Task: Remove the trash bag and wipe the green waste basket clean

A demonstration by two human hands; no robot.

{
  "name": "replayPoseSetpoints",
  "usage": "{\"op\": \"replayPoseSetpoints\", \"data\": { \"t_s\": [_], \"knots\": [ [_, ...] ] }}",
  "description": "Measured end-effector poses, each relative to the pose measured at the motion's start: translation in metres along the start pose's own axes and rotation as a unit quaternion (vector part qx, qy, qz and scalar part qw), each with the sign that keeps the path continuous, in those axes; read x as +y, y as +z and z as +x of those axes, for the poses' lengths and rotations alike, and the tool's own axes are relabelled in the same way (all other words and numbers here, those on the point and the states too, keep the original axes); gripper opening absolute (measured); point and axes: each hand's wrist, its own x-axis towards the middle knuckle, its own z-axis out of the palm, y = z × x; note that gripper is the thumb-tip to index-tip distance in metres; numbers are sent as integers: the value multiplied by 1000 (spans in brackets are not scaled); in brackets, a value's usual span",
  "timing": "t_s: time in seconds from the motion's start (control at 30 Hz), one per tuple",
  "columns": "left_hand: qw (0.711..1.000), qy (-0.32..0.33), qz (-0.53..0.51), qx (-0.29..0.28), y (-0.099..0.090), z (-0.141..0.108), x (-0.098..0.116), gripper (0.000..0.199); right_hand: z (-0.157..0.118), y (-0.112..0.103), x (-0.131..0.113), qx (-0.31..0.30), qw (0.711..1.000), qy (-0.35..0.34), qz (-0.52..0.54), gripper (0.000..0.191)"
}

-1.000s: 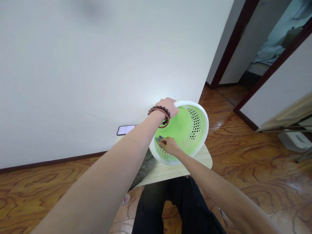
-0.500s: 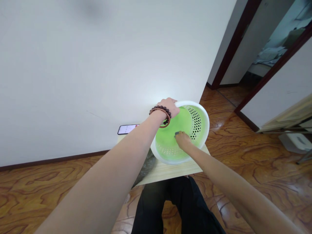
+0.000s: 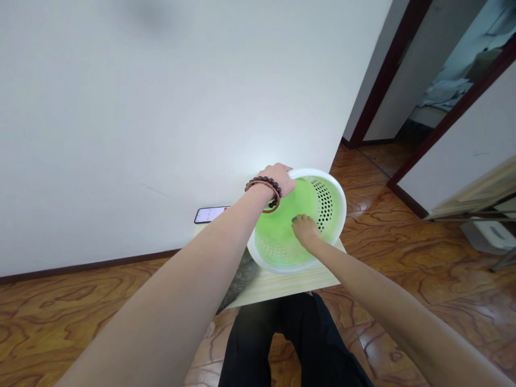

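Note:
A round green basket (image 3: 278,236) with a white rim and rows of holes sits tilted on a small pale wooden board (image 3: 298,280). My left hand (image 3: 281,177), with a beaded bracelet at the wrist, grips the far left part of the rim. Inside the basket, my right hand (image 3: 305,228) is closed on a small grey-blue thing (image 3: 295,219), too small to identify, against the green inner surface. Part of the rim is hidden behind my left forearm.
A phone (image 3: 209,214) lies at the board's far left, by the white wall (image 3: 161,107). A dark grey bag-like thing (image 3: 241,279) is at the board's left edge. A white bin (image 3: 487,235) stands on the floor at right, below a doorway.
My right hand has moved slightly to the right inside the basket, with the small grey-blue thing. The basket and my left hand have shifted very slightly.

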Motion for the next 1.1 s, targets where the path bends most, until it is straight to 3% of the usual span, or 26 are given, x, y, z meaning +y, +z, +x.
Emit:
{"op": "replayPoseSetpoints", "data": {
  "t_s": [0.07,0.2,0.3,0.37,0.47,0.57,0.7,0.87,0.97,1.1],
  "knots": [
    [1000,1,-3,4,1,1,0,45,2,3,-7,0,999,29,35,32],
    [1000,-9,3,8,2,2,0,41,8,13,-66,-17,990,-6,139,24],
    [1000,-7,6,8,1,2,-2,39,8,14,-92,64,933,-45,351,26],
    [1000,4,8,10,-1,1,-5,39,4,12,-84,71,926,-77,362,24],
    [1000,16,6,4,-3,0,-7,40,-3,11,-50,-2,968,-114,224,21],
    [1000,17,7,-1,-4,-1,-6,41,-7,10,-30,-31,981,-143,130,23],
    [1000,12,15,9,-3,0,-3,40,-6,1,-49,27,974,-164,152,24],
    [1000,10,8,2,-3,-1,-6,41,-7,-15,-76,-22,963,-79,256,38],
    [1000,17,5,4,-3,-1,-7,40,-11,-13,-80,-3,958,-69,278,25],
    [1000,22,14,11,-3,0,-5,39,-17,-2,-85,39,965,-44,257,25]
  ]
}}
